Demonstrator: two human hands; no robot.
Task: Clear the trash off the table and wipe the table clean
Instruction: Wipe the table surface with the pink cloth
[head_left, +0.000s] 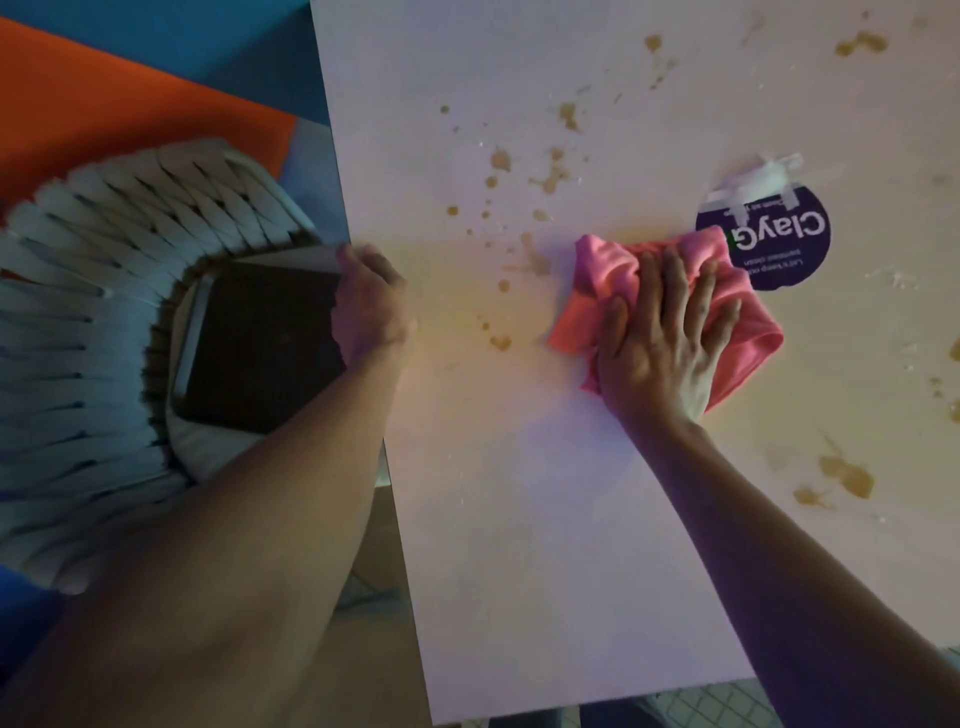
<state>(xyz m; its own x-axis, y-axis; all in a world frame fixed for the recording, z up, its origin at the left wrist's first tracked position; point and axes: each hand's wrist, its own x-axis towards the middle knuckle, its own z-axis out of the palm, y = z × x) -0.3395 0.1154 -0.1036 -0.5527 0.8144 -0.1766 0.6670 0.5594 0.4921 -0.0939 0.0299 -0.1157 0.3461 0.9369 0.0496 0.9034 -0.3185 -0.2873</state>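
A white table (519, 545) fills the middle and right of the head view, spotted with brown stains (550, 176) in its upper half and near the right edge (847, 475). A crumpled pink cloth (613, 270) lies on the table, and my right hand (660, 338) presses flat on it with straight, spread fingers. My left hand (369, 301) grips the table's left edge, fingers curled over the rim.
A round purple sticker (779, 254), taped to the table with white tape (753, 182), lies just beyond the cloth. A white woven chair (104, 249) with a dark tray (260, 348) on its seat stands left of the table.
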